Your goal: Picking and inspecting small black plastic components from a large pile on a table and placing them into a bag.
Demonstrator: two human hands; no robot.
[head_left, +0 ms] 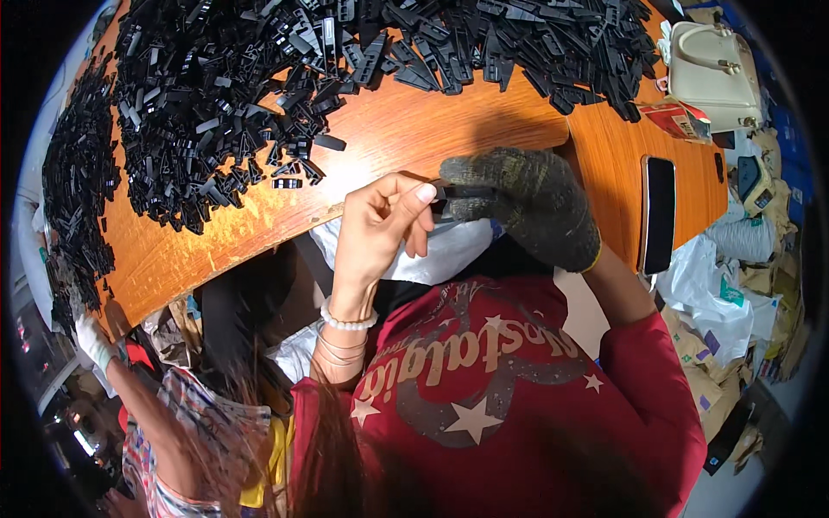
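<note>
Close to the table's front edge, my bare left hand [371, 216], with a white bead bracelet at the wrist, pinches one end of a small black plastic part [440, 195]. My right hand [531, 200], in a dark work glove, is closed on the other end. Much of the part is hidden by the fingers, so its full shape does not show. Beyond my hands lies a large heap of black plastic parts [449, 43], some long and wedge-shaped. Smaller black pieces [207, 121] spread to the left, with one loose oval piece [329, 142] nearest my left hand.
A phone [659, 214] lies on the table's right side [604, 164]. Behind it are a red packet [678, 119] and a cream handbag [715, 76]. At the left, a co-worker's white-gloved hand [93, 341] touches the table edge. Bags and brown packages crowd the far right.
</note>
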